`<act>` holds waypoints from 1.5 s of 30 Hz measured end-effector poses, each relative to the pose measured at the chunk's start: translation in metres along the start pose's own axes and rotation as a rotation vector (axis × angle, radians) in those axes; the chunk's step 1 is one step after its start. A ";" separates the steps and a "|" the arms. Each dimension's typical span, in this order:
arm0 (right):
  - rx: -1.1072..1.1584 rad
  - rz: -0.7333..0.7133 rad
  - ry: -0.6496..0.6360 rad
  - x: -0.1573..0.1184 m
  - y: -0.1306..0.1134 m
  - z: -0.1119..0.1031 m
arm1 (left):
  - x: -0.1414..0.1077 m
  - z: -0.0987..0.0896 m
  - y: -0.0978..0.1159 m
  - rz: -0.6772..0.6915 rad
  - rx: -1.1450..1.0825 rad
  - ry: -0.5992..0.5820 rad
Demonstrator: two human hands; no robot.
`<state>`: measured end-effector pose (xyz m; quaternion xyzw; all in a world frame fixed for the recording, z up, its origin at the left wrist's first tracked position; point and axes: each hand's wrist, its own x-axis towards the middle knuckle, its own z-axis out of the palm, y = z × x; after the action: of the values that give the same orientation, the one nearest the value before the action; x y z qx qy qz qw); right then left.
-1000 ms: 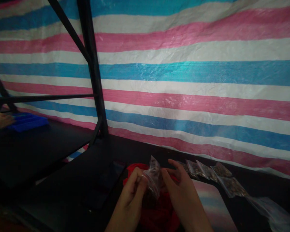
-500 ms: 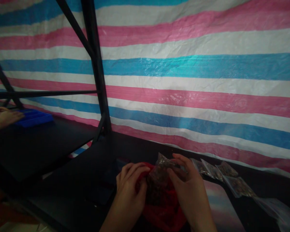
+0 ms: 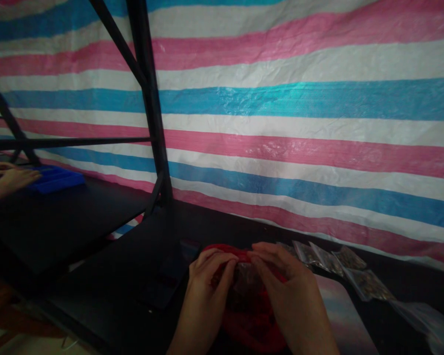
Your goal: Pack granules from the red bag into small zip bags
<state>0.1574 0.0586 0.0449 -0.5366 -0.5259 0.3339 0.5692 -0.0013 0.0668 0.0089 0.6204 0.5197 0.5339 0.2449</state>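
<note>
Under right hand (image 3: 290, 291), crumpled red bag (image 3: 253, 330)

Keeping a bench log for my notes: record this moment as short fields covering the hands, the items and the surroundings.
Left hand: pinches the rim of a red flexible bag
Right hand: pinches the same rim, over a clear plastic bag of dark contents
Beside hands: small clear plastic bags of brown granules on a black tabletop
Backdrop: pink, white and blue striped tarpaulin; black metal frame
Other person: a hand at a blue plastic tray
</note>
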 end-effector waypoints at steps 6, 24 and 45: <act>-0.160 -0.035 -0.016 0.000 -0.002 0.000 | -0.007 0.003 0.000 -0.030 0.021 -0.089; -0.320 -0.054 0.023 0.005 -0.009 -0.021 | -0.002 0.002 0.000 -0.044 -0.120 -0.016; -0.225 0.007 -0.021 0.005 -0.021 -0.009 | 0.002 -0.008 -0.021 0.004 -0.042 -0.087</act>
<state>0.1635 0.0566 0.0678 -0.5953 -0.5643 0.2803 0.4986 -0.0168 0.0738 -0.0060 0.6386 0.4960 0.5178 0.2793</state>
